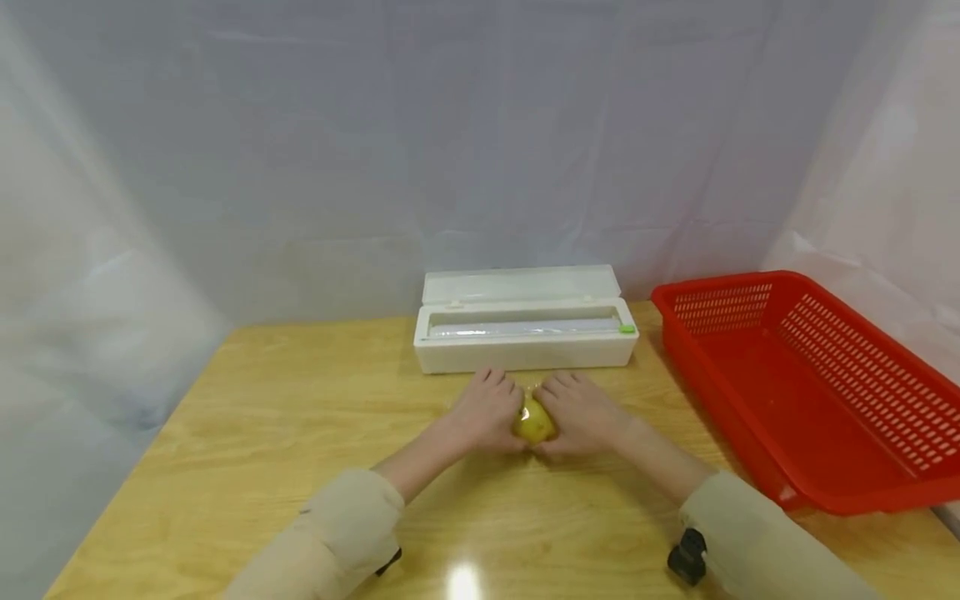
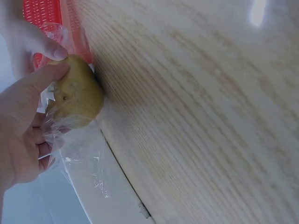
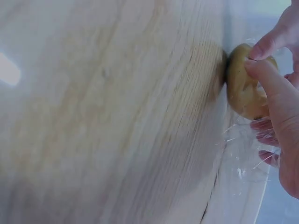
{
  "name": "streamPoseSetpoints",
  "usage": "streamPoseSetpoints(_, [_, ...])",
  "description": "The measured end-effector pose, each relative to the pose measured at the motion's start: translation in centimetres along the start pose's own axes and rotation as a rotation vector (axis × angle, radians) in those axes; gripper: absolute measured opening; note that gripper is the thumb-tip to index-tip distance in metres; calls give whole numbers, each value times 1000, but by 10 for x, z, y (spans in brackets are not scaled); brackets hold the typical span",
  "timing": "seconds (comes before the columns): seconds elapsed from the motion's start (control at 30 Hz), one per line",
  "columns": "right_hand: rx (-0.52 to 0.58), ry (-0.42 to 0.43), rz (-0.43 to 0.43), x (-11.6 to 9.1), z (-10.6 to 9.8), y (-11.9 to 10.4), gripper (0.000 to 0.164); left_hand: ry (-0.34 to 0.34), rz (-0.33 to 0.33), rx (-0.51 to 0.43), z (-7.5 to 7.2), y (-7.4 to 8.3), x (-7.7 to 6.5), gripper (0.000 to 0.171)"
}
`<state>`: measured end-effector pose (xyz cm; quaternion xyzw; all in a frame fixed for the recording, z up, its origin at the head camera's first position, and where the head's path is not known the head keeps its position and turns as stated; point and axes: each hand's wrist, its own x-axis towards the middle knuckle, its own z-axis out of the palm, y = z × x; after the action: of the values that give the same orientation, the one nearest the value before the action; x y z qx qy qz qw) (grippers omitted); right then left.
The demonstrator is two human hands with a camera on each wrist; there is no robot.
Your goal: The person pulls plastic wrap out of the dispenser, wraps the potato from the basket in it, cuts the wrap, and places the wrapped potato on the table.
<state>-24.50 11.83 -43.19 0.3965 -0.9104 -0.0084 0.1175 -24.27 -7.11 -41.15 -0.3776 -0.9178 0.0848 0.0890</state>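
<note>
Both hands (image 1: 491, 414) hold the potato (image 1: 536, 423), long axis sideways.

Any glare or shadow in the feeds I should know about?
Head view: a white glare spot on the table at the bottom edge; left wrist view: glare at upper right, glints on the plastic film; right wrist view: glare at the left edge, dark shadow beside the potato.

The table (image 1: 225, 467) is brightly lit, and one white glare spot is reflected from it in every view. Soft shadow is cast beside the potato (image 3: 237, 91); wrist views are rendered paler, slightly blurred.
</note>
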Motion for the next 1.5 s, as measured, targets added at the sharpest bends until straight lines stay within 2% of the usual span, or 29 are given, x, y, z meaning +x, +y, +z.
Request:
streamPoseSetpoints(0.17, [29,-46,-7,-4,-4,-6,68,26,44,-54,-3,-2,-13,66])
streamPoseSetpoints(0.3, [26,-50,-2,-7,-4,-8,70,66,24,-137,-5,-9,-25,75])
streamPoseSetpoints(0.37, [31,-54,5,-7,-4,-8,70,90,22,-135,-4,-12,-31,76])
streamPoseSetpoints(0.5, [33,-58,8,-8,-4,-8,74,150,80,-39,-2,-11,-35,70])
streamPoseSetpoints(0.57, [37,-58,8,-8,-4,-7,76,188,110,11,1,-8,-33,69])
streamPoseSetpoints(0.67, [34,-49,16,-8,-4,-8,77,207,113,70,6,-3,-27,72])
streamPoseSetpoints(0.83, [-88,35,-3,-7,0,-14,79,175,70,106,12,1,-21,78])
streamPoseSetpoints(1.0, [-179,142,-17,-2,7,-13,69,179,36,110,17,1,-16,77])
streamPoseSetpoints(1.13, [-179,105,-3,2,7,-9,67,171,25,126,20,-1,-11,74])
streamPoseSetpoints(1.27, [-160,57,3,2,7,-6,69,128,13,74,19,-3,-8,72])
streamPoseSetpoints(1.5, [-125,114,-8,1,9,-6,71,79,-2,-60,13,-6,-7,56])
